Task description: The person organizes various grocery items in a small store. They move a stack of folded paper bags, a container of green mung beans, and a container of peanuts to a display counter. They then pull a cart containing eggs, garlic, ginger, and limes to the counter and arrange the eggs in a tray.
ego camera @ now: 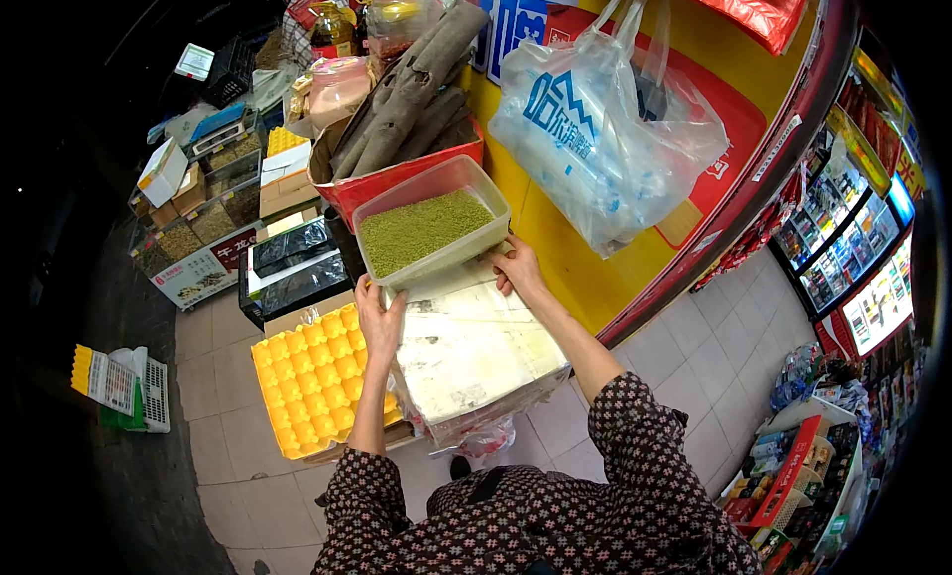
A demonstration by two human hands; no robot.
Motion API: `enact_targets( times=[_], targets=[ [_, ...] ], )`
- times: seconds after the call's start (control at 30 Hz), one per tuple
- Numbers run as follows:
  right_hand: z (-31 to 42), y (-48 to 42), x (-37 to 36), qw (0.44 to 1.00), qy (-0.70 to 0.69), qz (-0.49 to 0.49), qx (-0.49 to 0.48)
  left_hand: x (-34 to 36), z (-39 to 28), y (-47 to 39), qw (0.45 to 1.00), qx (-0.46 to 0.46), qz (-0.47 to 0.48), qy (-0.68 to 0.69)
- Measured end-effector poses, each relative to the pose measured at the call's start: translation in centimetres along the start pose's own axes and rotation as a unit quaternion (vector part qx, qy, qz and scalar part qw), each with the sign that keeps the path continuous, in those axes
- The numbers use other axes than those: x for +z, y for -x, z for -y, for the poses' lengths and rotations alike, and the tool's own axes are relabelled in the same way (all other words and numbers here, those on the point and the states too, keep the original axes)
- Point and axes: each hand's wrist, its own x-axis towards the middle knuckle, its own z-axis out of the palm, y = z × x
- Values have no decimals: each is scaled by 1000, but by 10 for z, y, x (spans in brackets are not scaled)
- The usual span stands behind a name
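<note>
A translucent plastic bin filled partway with small green seeds or beans lies in front of me, slightly tilted in view. My left hand grips its near left corner, thumb on the near side. At the near right corner, my right hand holds the bin with bent fingers, partly hidden beneath the edge. Directly below both hands is a white foam box wrapped in clear plastic, its top scuffed with dark marks. The bin's far end meets a red carton of rolled bark pieces.
Yellow egg trays are stacked at the left, near a black crate. A yellow counter on the right bears a bulging plastic bag. Dry goods bins stand farther left; boxed goods sit at lower right.
</note>
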Motion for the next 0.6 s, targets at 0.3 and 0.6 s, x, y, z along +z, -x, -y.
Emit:
enact_targets(
  times=[0.3,0.6],
  targets=[
    [1,-13,12,978,191,-86,-3,6,-4,2,1000,15,-12,-12],
    [-3,-14,-3,996,85,-32,22,7,-3,6,1000,10,-5,-29]
  ],
)
